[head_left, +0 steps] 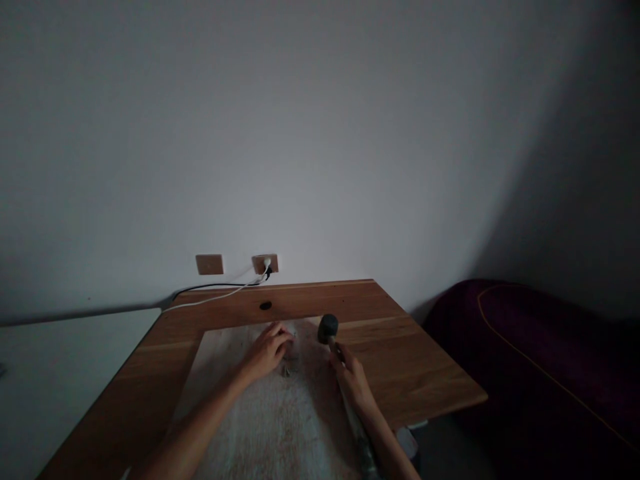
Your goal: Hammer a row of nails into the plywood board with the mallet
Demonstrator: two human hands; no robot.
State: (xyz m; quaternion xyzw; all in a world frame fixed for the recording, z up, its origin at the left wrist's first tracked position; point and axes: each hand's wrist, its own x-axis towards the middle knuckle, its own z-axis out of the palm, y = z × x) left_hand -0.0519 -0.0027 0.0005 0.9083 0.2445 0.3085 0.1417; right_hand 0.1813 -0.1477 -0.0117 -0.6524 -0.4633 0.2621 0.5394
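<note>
My right hand (353, 380) is closed around the handle of a hammer with a dark round head (328, 329), gripping just below the head while the handle runs back under my forearm. My left hand (267, 351) rests on a pale worn board (260, 427) lying on the wooden table (415, 373). Its fingers are curled and pinched around a small metal thing (287, 368) standing on the board, too dim to name. The hammer head hovers a short way to the right of my left hand's fingertips.
A dark hole (265, 305) sits in the table near its far edge. On the wall behind are two wall plates, one (265, 263) with a plug and white and black cables trailing left. A dark purple sofa or bed (540, 360) lies to the right.
</note>
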